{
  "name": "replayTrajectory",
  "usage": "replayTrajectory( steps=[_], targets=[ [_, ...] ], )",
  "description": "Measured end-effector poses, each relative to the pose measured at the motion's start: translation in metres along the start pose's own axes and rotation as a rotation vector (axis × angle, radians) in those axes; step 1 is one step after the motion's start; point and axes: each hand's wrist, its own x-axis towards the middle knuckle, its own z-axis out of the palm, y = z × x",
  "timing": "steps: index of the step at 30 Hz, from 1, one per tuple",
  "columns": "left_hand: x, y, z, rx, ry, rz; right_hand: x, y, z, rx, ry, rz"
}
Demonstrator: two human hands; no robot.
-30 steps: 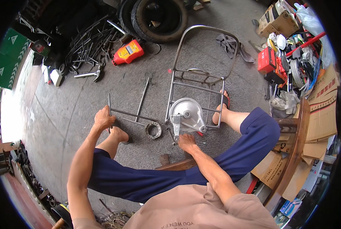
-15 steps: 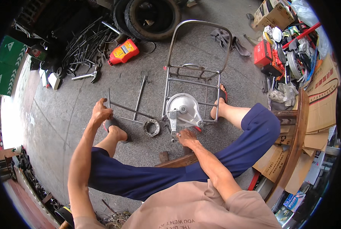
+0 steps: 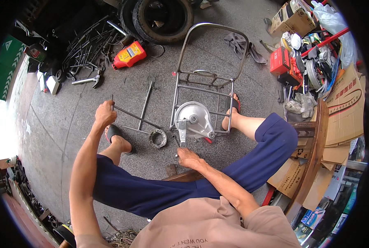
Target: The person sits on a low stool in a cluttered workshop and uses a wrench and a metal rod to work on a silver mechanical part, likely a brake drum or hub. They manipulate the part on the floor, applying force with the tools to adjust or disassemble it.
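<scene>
My left hand (image 3: 105,113) is closed round the crossbar of a T-handle wrench (image 3: 137,117), whose shaft slants right toward a grey notched metal ring (image 3: 157,138) on the floor. A silver brake drum plate (image 3: 192,118) rests at the near end of a tubular metal rack (image 3: 209,89). From the plate a short brake arm (image 3: 182,132) points toward me. The fingers of my right hand (image 3: 188,158) are closed at this arm's near end and cover it. A second T-shaped wrench (image 3: 145,105) lies beyond the ring.
A red bottle (image 3: 129,54), a hammer (image 3: 87,80) and many metal rods lie far left, near stacked tyres (image 3: 163,20). On the right are a wooden frame (image 3: 312,157), flattened cardboard (image 3: 345,107), a red box (image 3: 280,60) and mixed clutter. My feet flank the work.
My right hand has moved left onto the near end of the brake arm, covering it. The left hand keeps its hold on the wrench. The whole view has shifted slightly.
</scene>
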Motion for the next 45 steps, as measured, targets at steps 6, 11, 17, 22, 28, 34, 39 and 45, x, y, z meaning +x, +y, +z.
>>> replayTrajectory(
  steps=[6,11,17,22,28,34,39,45],
  targets=[
    [0.019,0.028,-0.011,0.162,-0.068,0.082,-0.021,-0.006,-0.022,-0.077,-0.028,-0.07],
    [0.014,0.056,-0.002,0.102,-0.058,0.236,-0.057,-0.041,-0.096,0.095,-0.064,-0.123],
    [-0.031,0.14,-0.004,-0.091,-0.16,0.464,-0.081,-0.032,-0.156,1.081,0.27,0.001],
    [-0.08,0.192,0.028,-0.276,-0.198,0.458,-0.07,-0.032,-0.143,1.215,0.366,0.101],
    [-0.112,0.211,0.069,-0.383,-0.01,0.271,-0.051,-0.027,-0.12,1.047,0.386,0.199],
    [-0.117,0.206,0.087,-0.552,0.131,0.227,-0.028,-0.028,-0.122,0.135,0.854,0.178],
    [-0.115,0.206,0.085,-0.555,0.154,0.239,-0.021,-0.028,-0.126,-0.053,0.941,0.062],
    [-0.128,0.222,0.073,-0.746,0.203,0.206,-0.033,-0.039,-0.124,0.514,0.754,0.093]
  ],
)
